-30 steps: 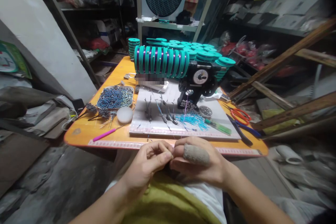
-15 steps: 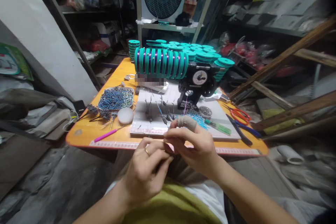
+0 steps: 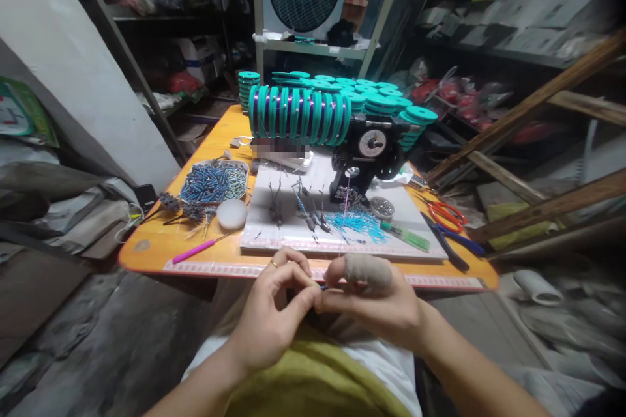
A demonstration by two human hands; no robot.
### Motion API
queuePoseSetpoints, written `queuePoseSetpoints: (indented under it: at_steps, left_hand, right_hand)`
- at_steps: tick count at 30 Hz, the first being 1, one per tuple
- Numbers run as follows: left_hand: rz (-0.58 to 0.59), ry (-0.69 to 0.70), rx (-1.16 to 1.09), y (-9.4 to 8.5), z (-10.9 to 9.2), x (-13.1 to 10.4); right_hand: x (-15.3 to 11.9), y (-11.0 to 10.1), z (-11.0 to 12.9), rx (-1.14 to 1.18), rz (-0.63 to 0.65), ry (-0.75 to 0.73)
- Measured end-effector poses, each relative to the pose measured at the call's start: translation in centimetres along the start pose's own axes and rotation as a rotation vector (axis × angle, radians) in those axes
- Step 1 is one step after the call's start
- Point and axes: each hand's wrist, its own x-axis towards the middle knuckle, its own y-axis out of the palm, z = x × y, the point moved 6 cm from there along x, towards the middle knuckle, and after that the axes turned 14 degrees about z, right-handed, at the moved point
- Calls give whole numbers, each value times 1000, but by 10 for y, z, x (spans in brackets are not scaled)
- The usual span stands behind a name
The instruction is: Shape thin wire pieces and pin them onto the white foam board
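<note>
My left hand point(image 3: 278, 300), a ring on one finger, is closed with thumb and forefinger pinched together. Fingertip to fingertip with it is my right hand point(image 3: 376, 300), also closed, a grey wrap around one finger. Between them a small dark blue piece point(image 3: 323, 287) just shows; most of it is hidden. A thin purple line point(image 3: 346, 199) runs down from the black winding machine point(image 3: 372, 143) toward my right fingers. Teal spools point(image 3: 298, 117) with purple line sit in a row on the machine's shaft. Light blue strips point(image 3: 359, 225) lie on the white board point(image 3: 411, 208) beyond my hands.
At the left are a tray point(image 3: 244, 190) of dark blue tubes, a round white lid point(image 3: 231, 214) and a pink-handled hook point(image 3: 193, 251). To the right lie a green-handled tool point(image 3: 409, 237), orange-handled scissors point(image 3: 447, 214) and blue-handled pliers point(image 3: 462, 241). A ruler strip point(image 3: 205, 268) lines the front edge.
My right hand has dropped lower and turned, its wrapped finger now folded across the front. The left hand has shifted slightly, still pinching. The blue strips on the board are less covered.
</note>
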Motion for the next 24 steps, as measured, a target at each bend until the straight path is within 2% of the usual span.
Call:
queuePoseSetpoints:
  at_steps: [3,5,8,10,12,14,16,18,21,24]
  left_hand:
    - [-133,280,556,-2,-22,-9]
    - [-175,437,819,2,-31,-15]
    - [-143,593,1043,9,-37,-19]
    - [-83,643,1074,11,-38,-18]
    - [-26,587,945,9,-38,-15]
    - [-12,392,631,2,-29,-9]
    - [-6,139,207,-3,-12,-5]
    - [16,-40,-178,1,4,-5]
    - [27,-143,-515,8,15,-4]
    - [18,-155,-530,10,17,-3]
  right_hand:
    - [6,-4,11,-72,-114,-143]
    - [14,-5,17,-149,-161,-186]
    - [26,-5,17,-189,-184,-127]
    - [28,-4,17,-196,-176,-115]
    - [24,-5,16,-207,-190,-136]
    - [15,-7,17,-209,-184,-201]
    - [7,-5,16,-160,-73,-258]
    - [2,2,11,-90,89,-237]
    - [-3,8,-3,-9,221,-38]
    - [-4,9,-8,7,237,55]
